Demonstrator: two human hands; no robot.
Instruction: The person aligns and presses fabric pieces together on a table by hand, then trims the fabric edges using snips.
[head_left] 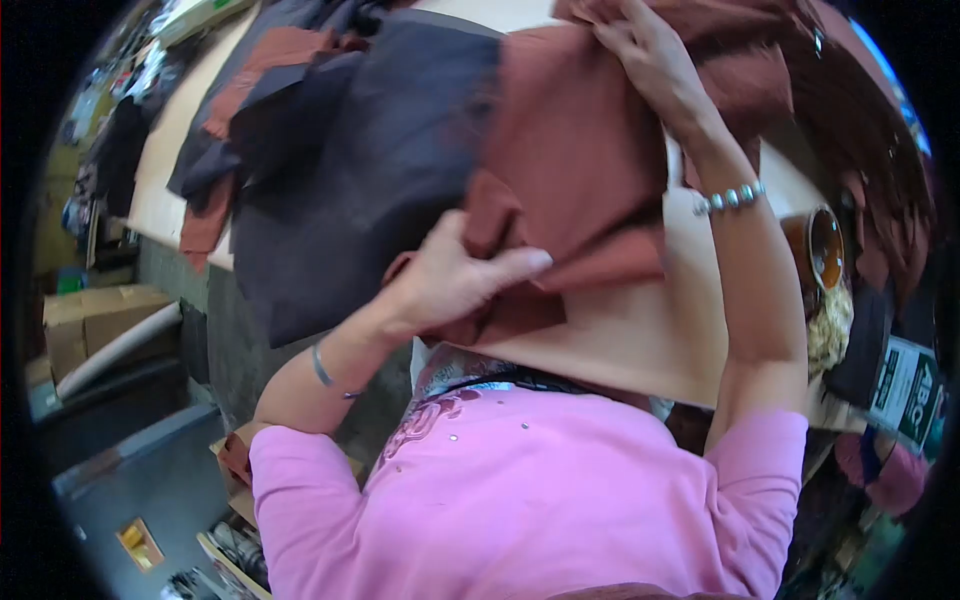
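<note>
A reddish-brown sheet [580, 130], cloth or thin leather, lies in front of me with its near edge folded and rumpled. My left hand [455, 275] is closed on this near edge, thumb on top and most fingers hidden in the folds. Farther off, my right hand [645, 50] is closed at the sheet's far right part, its fingertips pinching brown material near the top of the view. Beside the sheet, on the left, a large dark grey sheet [390, 140] hangs over the table's front edge.
More dark and brown pieces [270, 75] lie on the light wooden table [630, 335]. Brown sheets [870, 130] are heaped at the right. A brown jar [820, 245] stands near my right forearm. Cardboard boxes [105, 320] and a pale roll [120, 350] are at the lower left.
</note>
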